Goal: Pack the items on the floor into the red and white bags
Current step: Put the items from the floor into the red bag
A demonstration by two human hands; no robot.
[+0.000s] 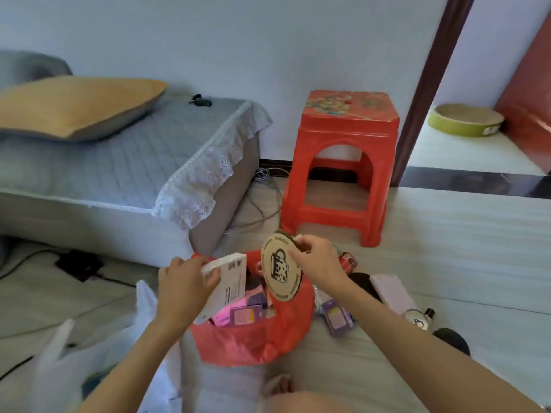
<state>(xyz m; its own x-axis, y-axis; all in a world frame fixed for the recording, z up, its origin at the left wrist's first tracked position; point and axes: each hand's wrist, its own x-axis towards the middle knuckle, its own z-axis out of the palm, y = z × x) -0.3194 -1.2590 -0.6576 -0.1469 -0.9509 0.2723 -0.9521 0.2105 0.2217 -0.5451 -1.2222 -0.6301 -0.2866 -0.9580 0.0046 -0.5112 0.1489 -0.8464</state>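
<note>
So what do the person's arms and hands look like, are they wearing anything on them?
Both arms are bare all the way down, with no sleeves showing. The left hand and the right hand wear no gloves, and I can see no rings, watch or bracelet on the wrists. The picture is a bit blurry, so tiny things like nail polish cannot be told.

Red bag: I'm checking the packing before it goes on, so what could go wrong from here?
The red bag is thin plastic and already holds pink and purple boxes; the corner of the white box in the left hand might snag or tear it. The round disc, pinched at its edge by the right hand, could slip and miss the opening.
</note>
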